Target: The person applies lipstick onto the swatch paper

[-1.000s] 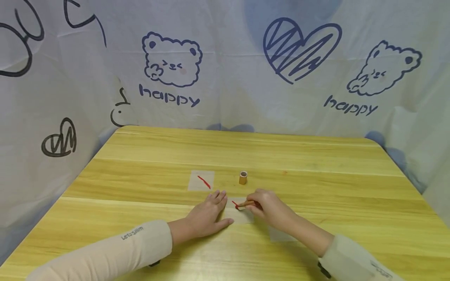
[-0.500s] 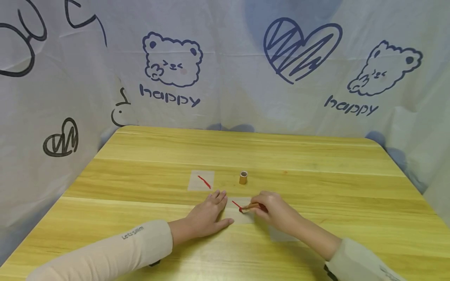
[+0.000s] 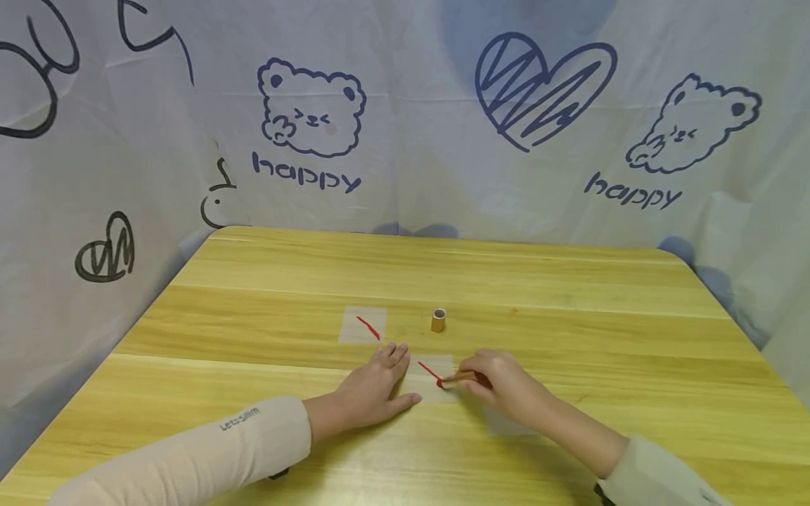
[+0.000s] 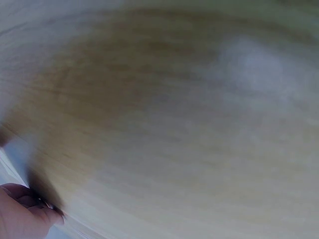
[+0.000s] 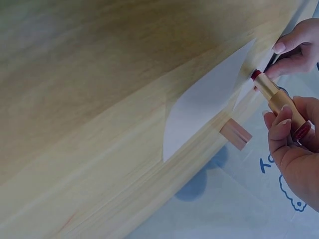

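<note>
Found red line (image 3: 430,372) lengthened on paper (image 3: 433,395); judged stroke well advanced; observed right hand (image 3: 508,380) pinching lipstick (image 5: 275,98), left hand (image 3: 375,388) spread at paper's edge.

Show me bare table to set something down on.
Free: yellow wooden table between the small orange cylindrical cap and white patterned fabric; also right of the right hand. Crowded: pale square paper between it and the left hand.

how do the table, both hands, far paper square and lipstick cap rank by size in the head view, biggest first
Table
Left hand and right hand, too alike to rank
Far paper square
Lipstick cap
</note>
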`<action>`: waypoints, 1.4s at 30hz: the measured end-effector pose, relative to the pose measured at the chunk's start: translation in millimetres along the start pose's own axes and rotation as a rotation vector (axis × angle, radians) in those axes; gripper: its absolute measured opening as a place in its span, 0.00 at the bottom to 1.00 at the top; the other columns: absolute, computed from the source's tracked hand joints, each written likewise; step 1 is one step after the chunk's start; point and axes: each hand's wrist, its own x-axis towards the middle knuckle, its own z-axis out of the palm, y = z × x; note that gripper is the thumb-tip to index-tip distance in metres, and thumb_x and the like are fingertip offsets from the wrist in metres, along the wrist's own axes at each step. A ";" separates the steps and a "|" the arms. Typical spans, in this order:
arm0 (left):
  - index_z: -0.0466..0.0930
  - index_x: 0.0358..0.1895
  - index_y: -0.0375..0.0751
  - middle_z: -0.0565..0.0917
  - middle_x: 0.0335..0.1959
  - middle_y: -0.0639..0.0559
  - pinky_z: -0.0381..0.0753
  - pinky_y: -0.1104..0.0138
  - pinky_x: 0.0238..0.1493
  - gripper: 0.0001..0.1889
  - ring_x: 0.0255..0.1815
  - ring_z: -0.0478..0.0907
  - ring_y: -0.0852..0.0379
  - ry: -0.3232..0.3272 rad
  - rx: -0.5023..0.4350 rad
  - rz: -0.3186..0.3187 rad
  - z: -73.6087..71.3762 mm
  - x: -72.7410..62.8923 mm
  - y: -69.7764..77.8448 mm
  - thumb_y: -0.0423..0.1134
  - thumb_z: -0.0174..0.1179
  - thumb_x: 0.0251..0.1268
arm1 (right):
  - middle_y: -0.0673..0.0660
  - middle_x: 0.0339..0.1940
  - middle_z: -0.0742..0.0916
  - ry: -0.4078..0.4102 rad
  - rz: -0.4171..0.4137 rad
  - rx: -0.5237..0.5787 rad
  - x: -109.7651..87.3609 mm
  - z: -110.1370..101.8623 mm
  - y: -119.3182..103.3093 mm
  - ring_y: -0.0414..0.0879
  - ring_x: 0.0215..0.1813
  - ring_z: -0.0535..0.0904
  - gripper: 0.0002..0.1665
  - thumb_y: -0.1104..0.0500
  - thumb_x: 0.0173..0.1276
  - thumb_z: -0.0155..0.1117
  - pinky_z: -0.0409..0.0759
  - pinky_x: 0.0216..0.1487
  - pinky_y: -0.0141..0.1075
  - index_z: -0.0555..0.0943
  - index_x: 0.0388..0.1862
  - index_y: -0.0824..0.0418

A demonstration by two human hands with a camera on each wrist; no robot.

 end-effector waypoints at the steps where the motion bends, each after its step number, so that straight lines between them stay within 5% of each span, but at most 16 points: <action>1: 0.62 0.65 0.28 0.60 0.70 0.36 0.61 0.52 0.69 0.36 0.72 0.55 0.39 0.000 0.000 0.000 0.0 -0.1 0.1 0.56 0.51 0.66 | 0.51 0.23 0.79 0.001 0.001 0.000 -0.7 -0.3 -0.2 0.31 0.24 0.63 0.06 0.67 0.59 0.65 0.67 0.21 0.23 0.83 0.34 0.68; 42: 0.62 0.65 0.26 0.60 0.70 0.35 0.60 0.51 0.69 0.36 0.72 0.54 0.39 0.010 -0.004 0.016 1.8 0.0 -1.6 0.55 0.51 0.66 | 0.51 0.27 0.81 -0.055 -0.010 0.011 -17.3 -14.5 -4.2 0.30 0.26 0.65 0.04 0.66 0.61 0.63 0.69 0.22 0.23 0.82 0.35 0.66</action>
